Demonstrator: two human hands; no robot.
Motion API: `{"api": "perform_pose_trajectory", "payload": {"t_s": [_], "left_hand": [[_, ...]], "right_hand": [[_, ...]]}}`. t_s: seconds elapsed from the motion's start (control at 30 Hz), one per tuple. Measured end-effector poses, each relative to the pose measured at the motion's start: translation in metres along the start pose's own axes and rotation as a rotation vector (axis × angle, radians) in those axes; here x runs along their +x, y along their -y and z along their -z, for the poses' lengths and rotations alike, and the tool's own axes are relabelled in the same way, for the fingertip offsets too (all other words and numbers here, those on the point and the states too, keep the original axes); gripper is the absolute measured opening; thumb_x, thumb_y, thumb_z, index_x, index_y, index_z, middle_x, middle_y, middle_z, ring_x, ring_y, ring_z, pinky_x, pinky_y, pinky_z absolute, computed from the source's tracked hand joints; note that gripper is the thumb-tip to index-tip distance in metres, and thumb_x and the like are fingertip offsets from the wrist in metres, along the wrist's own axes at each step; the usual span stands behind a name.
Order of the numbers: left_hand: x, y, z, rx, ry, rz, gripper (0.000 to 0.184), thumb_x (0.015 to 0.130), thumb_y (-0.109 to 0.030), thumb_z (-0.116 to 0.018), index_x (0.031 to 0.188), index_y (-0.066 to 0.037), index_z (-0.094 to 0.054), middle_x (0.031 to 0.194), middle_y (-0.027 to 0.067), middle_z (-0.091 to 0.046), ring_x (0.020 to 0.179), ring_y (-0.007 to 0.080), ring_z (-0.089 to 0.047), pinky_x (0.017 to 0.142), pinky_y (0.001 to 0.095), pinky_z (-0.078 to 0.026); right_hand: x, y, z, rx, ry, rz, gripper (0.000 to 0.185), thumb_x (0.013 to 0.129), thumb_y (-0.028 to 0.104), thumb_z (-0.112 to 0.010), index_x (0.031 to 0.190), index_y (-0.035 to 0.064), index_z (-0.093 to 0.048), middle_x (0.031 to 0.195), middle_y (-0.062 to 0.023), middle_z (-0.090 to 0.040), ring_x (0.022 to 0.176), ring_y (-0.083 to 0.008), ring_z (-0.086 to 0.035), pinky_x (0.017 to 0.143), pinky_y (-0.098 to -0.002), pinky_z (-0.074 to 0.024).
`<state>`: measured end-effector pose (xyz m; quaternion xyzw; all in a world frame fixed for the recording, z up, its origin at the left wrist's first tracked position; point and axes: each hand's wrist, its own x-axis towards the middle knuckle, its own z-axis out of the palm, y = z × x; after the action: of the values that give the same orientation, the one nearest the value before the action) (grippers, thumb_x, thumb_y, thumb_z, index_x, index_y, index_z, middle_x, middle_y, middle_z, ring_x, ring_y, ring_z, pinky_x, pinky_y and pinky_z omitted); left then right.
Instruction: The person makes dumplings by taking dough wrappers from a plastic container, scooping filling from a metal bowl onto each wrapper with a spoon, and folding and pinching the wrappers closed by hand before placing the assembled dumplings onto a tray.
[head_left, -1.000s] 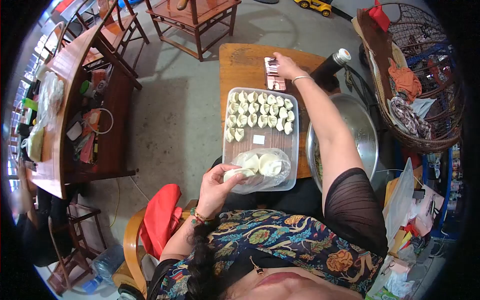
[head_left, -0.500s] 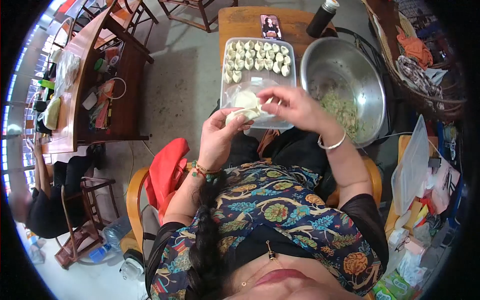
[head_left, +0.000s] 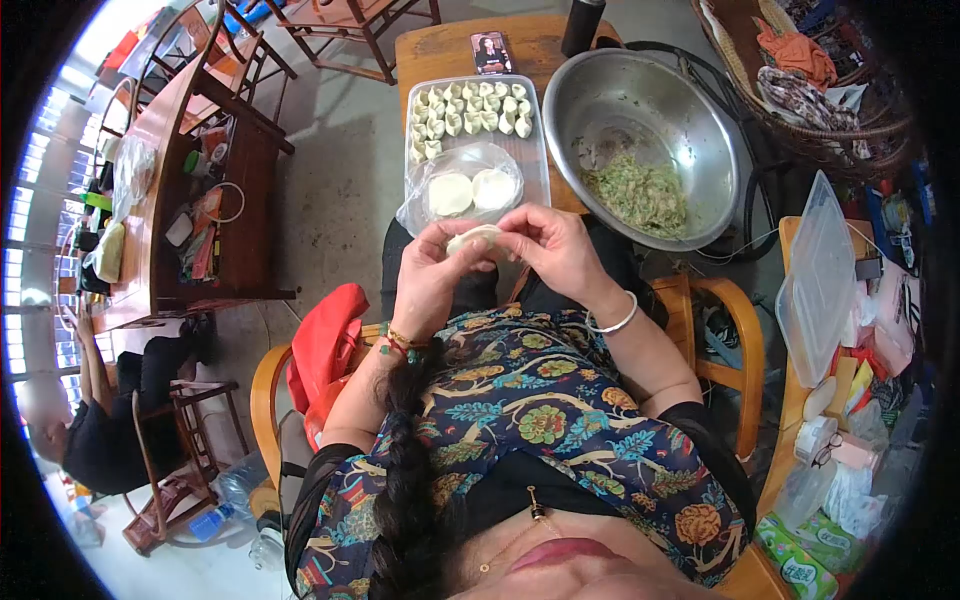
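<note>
A pale dumpling (head_left: 473, 238) is held up in front of my chest, folded over; whether filling is inside I cannot see. My left hand (head_left: 428, 275) grips it from the left with thumb and fingers. On its right edge, my right hand (head_left: 562, 255) pinches the dough between thumb and fingers. Just beyond my hands, round dumpling wrappers (head_left: 450, 194) lie on a clear plastic bag (head_left: 476, 160). The bag rests in a translucent tray (head_left: 535, 150), where several rows of folded dumplings (head_left: 472, 122) stand at the far end.
Right of the tray, a large metal bowl (head_left: 722, 185) holds green-flecked filling (head_left: 640, 195). A phone (head_left: 491, 53) and a dark bottle (head_left: 582, 28) are on the wooden table (head_left: 430, 45). A clear lid (head_left: 818, 275) leans at the right. Another person (head_left: 130, 410) sits at far left.
My right hand has come down and left, from over the wrappers to the dumpling's edge. My left hand keeps hold of it. The view has shifted, uncovering the wrappers.
</note>
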<state>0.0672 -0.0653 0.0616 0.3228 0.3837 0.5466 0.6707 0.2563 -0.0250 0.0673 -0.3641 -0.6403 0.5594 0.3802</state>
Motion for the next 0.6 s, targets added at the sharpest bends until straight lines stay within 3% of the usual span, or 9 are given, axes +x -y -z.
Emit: {"api": "perform_pose_trajectory", "payload": {"t_s": [0.07,0.3,0.53,0.6], "left_hand": [[-0.004,0.000,0.002,0.193,0.024,0.001,0.027,0.093,-0.009,-0.067,0.115,0.004,-0.061,0.107,0.0134,-0.070,0.089,0.0180,-0.069,0.074,0.0279,-0.056],[-0.007,0.008,0.004,0.211,0.002,-0.057,0.026,0.093,-0.010,-0.067,0.114,0.004,-0.061,0.105,0.0125,-0.070,0.085,0.0165,-0.069,0.071,0.0263,-0.054],[-0.004,0.005,-0.004,0.167,-0.031,-0.035,0.024,0.094,-0.012,-0.066,0.112,0.003,-0.062,0.100,0.0115,-0.071,0.082,0.0163,-0.068,0.068,0.0261,-0.054],[-0.002,0.006,-0.003,0.170,-0.034,-0.019,0.024,0.094,-0.012,-0.066,0.112,0.003,-0.062,0.099,0.0115,-0.071,0.082,0.0164,-0.068,0.067,0.0261,-0.054]], "right_hand": [[-0.002,-0.001,0.000,0.015,0.016,-0.014,0.011,0.094,0.007,-0.066,0.101,-0.0009,-0.065,0.086,-0.0005,-0.066,0.074,-0.0045,-0.059,0.066,-0.0196,-0.0501],[-0.002,-0.012,0.000,0.255,0.024,-0.096,0.012,0.094,0.009,-0.066,0.101,0.0003,-0.064,0.084,0.0003,-0.064,0.072,-0.0050,-0.058,0.066,-0.0197,-0.0493],[-0.004,-0.019,0.004,0.217,0.017,-0.090,0.010,0.093,0.010,-0.068,0.095,0.0022,-0.063,0.081,0.0010,-0.063,0.070,-0.0048,-0.057,0.063,-0.0196,-0.0480],[-0.007,-0.012,0.005,0.030,0.005,0.027,0.010,0.091,0.009,-0.070,0.094,0.0028,-0.063,0.079,0.0017,-0.063,0.070,-0.0038,-0.057,0.063,-0.0195,-0.0474]]}}
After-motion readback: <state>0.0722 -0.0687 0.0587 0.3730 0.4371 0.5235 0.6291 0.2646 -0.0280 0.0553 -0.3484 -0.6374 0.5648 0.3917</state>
